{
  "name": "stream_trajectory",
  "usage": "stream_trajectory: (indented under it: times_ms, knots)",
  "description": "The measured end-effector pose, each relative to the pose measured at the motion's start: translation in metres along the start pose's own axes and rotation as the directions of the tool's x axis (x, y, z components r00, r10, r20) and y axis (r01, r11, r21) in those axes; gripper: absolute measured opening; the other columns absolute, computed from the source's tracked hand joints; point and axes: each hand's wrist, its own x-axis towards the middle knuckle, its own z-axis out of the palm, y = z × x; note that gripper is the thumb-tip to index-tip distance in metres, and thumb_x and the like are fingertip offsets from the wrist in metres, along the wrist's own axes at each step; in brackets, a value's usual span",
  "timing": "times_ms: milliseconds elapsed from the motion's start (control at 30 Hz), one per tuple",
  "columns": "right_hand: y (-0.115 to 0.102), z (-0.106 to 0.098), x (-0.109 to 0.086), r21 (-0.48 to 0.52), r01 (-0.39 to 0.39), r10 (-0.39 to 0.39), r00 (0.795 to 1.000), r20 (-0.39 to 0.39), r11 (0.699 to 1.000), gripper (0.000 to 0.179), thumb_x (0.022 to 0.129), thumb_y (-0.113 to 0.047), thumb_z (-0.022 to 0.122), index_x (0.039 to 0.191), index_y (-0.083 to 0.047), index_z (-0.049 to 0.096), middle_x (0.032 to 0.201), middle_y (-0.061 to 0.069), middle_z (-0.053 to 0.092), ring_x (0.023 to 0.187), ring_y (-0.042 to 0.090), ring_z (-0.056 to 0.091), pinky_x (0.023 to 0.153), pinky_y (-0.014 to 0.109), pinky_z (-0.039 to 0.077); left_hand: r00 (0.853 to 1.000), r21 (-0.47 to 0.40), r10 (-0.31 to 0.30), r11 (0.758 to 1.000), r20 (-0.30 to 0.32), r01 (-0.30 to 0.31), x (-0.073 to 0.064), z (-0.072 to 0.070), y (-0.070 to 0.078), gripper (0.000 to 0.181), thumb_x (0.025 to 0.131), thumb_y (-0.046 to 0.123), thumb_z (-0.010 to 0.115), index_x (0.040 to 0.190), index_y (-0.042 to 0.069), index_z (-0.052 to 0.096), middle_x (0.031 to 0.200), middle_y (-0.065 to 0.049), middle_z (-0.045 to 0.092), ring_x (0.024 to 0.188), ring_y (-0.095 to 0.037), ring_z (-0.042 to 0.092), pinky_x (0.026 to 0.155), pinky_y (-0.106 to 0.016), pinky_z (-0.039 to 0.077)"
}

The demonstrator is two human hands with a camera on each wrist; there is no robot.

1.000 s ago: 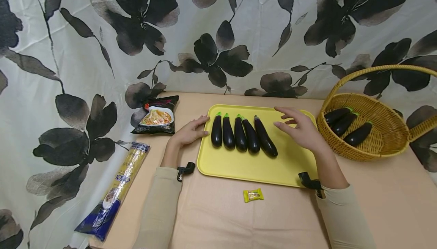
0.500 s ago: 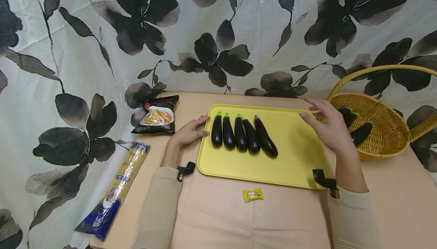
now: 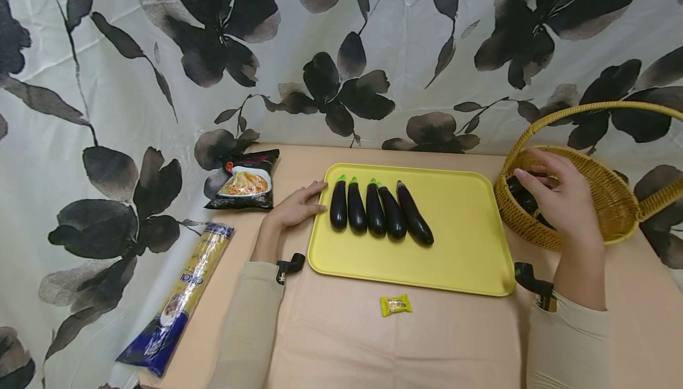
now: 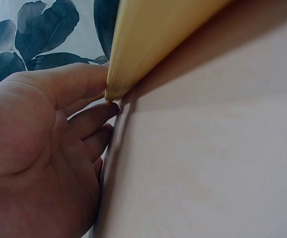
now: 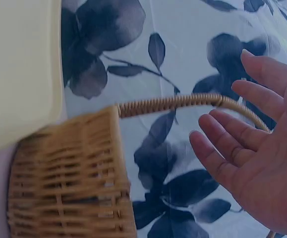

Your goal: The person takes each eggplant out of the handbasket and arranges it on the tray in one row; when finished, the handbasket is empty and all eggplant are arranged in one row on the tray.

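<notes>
My left hand (image 3: 293, 206) rests at the left rim of a yellow tray (image 3: 464, 241), its fingers lightly extended; in the left wrist view the thumb and fingertips meet the tray's edge. Several dark purple eggplants (image 3: 376, 214) lie side by side on the tray's left half. Over the wicker basket (image 3: 613, 211) at the right hovers my right hand (image 3: 568, 196), fingers loosely bent and spread, holding nothing in the right wrist view. Below it, eggplants (image 3: 520, 196) in the basket show only partly; the hand hides the rest.
A black noodle packet (image 3: 248, 181) stands behind my left hand. A long spaghetti pack (image 3: 178, 300) lies along the table's left edge. One small yellow wrapped packet (image 3: 396, 305) is in front of the tray. The basket's tall handle (image 3: 592, 106) arches over it; a floral curtain hangs behind.
My right hand has moved right, from above the tray's right part to over the basket, covering the eggplants there. The left hand and the tray have stayed in place.
</notes>
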Motion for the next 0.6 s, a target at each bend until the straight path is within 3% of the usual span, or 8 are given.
stream_trajectory:
  times_ms: [200,433,500,600]
  knots:
    - [0.014,-0.011,-0.001,-0.032,-0.067,0.067,0.998,-0.008,0.997,0.059,0.104,-0.043,0.061,0.159,-0.031,0.046,0.160,0.010,0.044,0.115,-0.005,0.044,0.082,-0.002,0.038,1.000,0.000,0.000,1.000,-0.002,0.000,-0.001,-0.001,0.001,0.068,0.101,0.025,0.067,0.162,0.018,0.039,0.173,-0.002,0.025,0.163,-0.023,0.010,0.134,-0.046,-0.002]
    - [0.029,-0.018,-0.003,-0.057,-0.123,0.121,0.992,-0.039,0.991,0.058,0.104,-0.045,0.059,0.159,-0.037,0.042,0.164,0.007,0.041,0.116,-0.005,0.043,0.098,0.012,0.044,1.000,0.017,0.004,1.000,0.001,-0.004,-0.001,0.000,0.001,0.068,0.102,0.026,0.067,0.163,0.018,0.039,0.173,-0.002,0.025,0.163,-0.022,0.011,0.135,-0.045,-0.001]
    - [0.033,-0.020,-0.003,-0.068,-0.147,0.144,0.989,-0.043,0.987,0.058,0.104,-0.047,0.058,0.159,-0.039,0.041,0.165,0.007,0.039,0.117,-0.004,0.043,0.093,0.014,0.044,1.000,0.017,0.006,1.000,-0.001,-0.006,-0.001,0.000,0.001,0.067,0.102,0.026,0.067,0.162,0.018,0.039,0.173,-0.002,0.026,0.163,-0.022,0.012,0.135,-0.045,-0.001]
    - [0.040,-0.022,-0.003,-0.092,-0.178,0.176,0.984,-0.034,0.980,0.061,0.104,-0.049,0.055,0.161,-0.036,0.039,0.165,0.012,0.039,0.123,0.013,0.047,0.083,0.021,0.041,1.000,0.016,0.007,1.000,-0.003,-0.007,-0.001,0.000,0.001,0.067,0.101,0.025,0.067,0.162,0.018,0.039,0.173,-0.002,0.026,0.163,-0.022,0.012,0.135,-0.044,-0.001]
